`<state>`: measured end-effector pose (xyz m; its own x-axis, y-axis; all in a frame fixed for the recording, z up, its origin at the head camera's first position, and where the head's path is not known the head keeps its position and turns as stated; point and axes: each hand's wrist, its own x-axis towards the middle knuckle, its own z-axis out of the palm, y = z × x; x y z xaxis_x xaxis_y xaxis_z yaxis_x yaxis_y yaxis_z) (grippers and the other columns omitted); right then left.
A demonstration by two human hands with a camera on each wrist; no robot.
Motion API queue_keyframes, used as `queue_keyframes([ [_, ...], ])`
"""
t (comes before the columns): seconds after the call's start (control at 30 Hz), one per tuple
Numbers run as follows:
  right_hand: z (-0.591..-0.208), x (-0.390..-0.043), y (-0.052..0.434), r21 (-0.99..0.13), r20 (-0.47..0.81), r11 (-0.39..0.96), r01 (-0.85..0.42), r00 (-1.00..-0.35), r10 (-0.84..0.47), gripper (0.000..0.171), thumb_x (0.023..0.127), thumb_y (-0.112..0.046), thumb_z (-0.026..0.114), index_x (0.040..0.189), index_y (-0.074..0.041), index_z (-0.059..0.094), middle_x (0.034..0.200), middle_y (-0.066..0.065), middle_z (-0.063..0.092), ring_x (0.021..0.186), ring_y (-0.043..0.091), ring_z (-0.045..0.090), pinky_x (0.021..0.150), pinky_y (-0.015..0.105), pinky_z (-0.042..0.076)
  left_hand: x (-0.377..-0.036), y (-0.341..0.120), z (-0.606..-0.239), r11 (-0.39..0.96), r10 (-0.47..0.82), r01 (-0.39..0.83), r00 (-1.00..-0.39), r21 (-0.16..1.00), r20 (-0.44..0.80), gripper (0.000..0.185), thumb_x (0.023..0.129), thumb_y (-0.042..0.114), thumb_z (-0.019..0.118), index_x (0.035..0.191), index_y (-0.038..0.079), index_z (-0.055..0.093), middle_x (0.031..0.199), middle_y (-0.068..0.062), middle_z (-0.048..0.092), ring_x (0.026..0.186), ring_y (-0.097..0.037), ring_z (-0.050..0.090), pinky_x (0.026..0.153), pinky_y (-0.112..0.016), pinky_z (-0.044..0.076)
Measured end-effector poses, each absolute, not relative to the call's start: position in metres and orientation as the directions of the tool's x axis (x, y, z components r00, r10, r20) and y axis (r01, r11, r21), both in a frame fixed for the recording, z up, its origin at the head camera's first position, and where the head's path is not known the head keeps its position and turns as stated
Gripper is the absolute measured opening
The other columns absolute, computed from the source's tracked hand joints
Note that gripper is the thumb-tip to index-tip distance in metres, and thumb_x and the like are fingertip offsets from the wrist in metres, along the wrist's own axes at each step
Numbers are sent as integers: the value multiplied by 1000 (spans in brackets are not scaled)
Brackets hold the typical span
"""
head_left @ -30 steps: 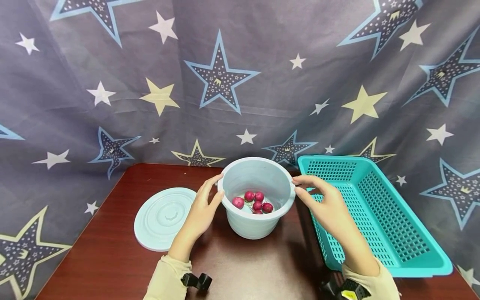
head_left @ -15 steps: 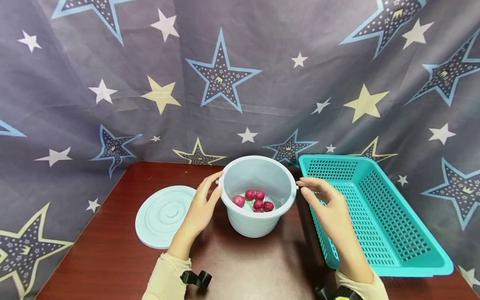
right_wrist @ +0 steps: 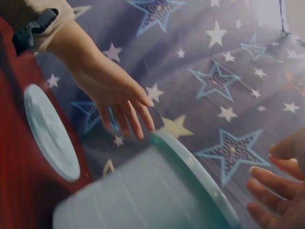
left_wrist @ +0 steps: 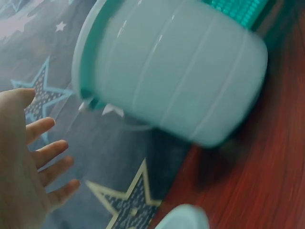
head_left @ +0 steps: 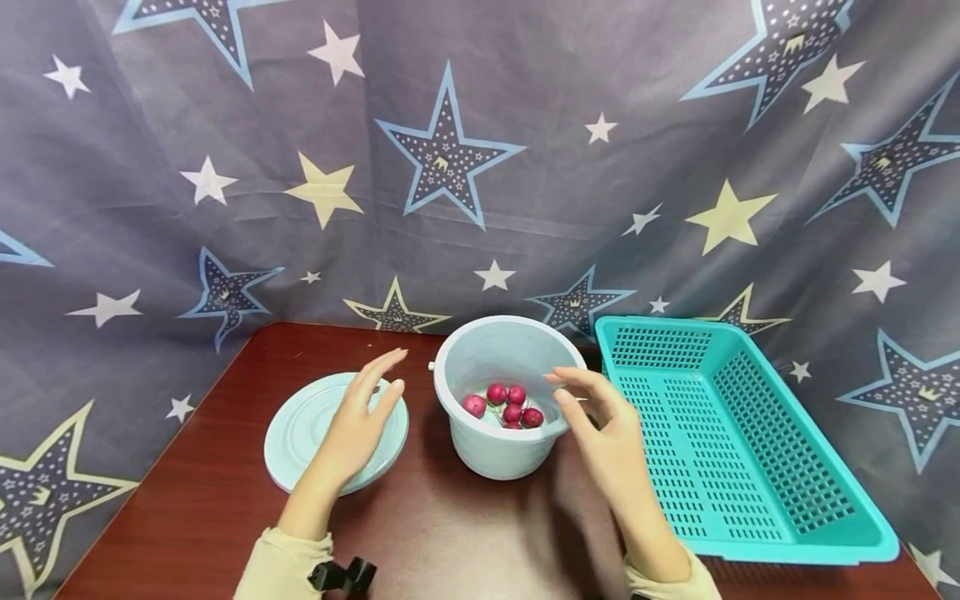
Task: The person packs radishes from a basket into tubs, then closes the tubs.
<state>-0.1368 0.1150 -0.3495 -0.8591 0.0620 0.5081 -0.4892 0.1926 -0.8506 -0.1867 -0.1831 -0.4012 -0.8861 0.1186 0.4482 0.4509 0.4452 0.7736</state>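
Reading from left to right: a pale blue round lid (head_left: 315,437) lies flat on the dark red table (head_left: 225,508), and the left hand (head_left: 358,423) hovers over its right part with fingers straight and spread, holding nothing. Just right of the lid stands a pale blue bucket (head_left: 504,446), open, with several small red fruits (head_left: 504,404) on its bottom. The right hand (head_left: 600,417) hangs over the bucket's right rim, fingers loosely bent toward the inside, also holding nothing. A turquoise slotted basket (head_left: 750,467) sits beside the bucket at far right.

By appearance, the step in hand is reaching into the bucket for a fruit; the next move would call for lowering the fingers past the rim to pinch one fruit without tipping the bucket.

Both wrist views are blurred. The bucket wall hides part of the fruits, so their exact number cannot be told, and the right hand covers part of the rim.
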Motion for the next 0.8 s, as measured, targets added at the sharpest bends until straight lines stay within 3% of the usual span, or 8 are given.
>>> queue_keyframes([
  [0.07,-350,-135,105,-854,508,164,-493,-859,60,23,94,-1,65,116,-3,69,107,13,71,97,17,66,82,22,52,-183,-196,-402,464,119,463,-877,755,465,42,105,18,50,146,13,49,150,-6,45,139,-25,35,106,-48,33],
  [0.23,-352,-131,78,-842,537,84,-533,-843,34,21,94,0,65,114,-2,69,105,13,72,95,18,66,83,24,52,-175,-230,-404,531,95,464,-864,709,495,42,104,12,50,145,10,49,147,-10,48,134,-25,40,99,-26,33],
  [0.43,-355,-128,46,-833,553,-16,-553,-832,-38,22,93,1,64,115,-1,68,106,13,71,98,23,66,85,27,51,-169,-264,-404,570,52,402,-888,716,457,42,106,18,46,146,8,47,146,-13,47,129,-25,39,95,-13,29],
  [0.67,-362,-124,11,-855,519,-106,-508,-845,-129,23,95,-2,62,117,-2,66,111,13,69,97,24,66,87,32,52,-165,-288,-402,535,28,347,-918,770,395,45,107,23,43,148,4,43,146,-19,44,127,-4,38,92,-5,29],
  [0.8,-369,-124,-9,-875,484,-116,-471,-863,-144,23,96,-6,62,118,-3,66,111,11,69,100,24,64,87,31,51,-162,-300,-405,539,-1,270,-947,798,321,49,108,28,41,150,4,40,148,-20,41,132,-17,39,91,-3,27],
])
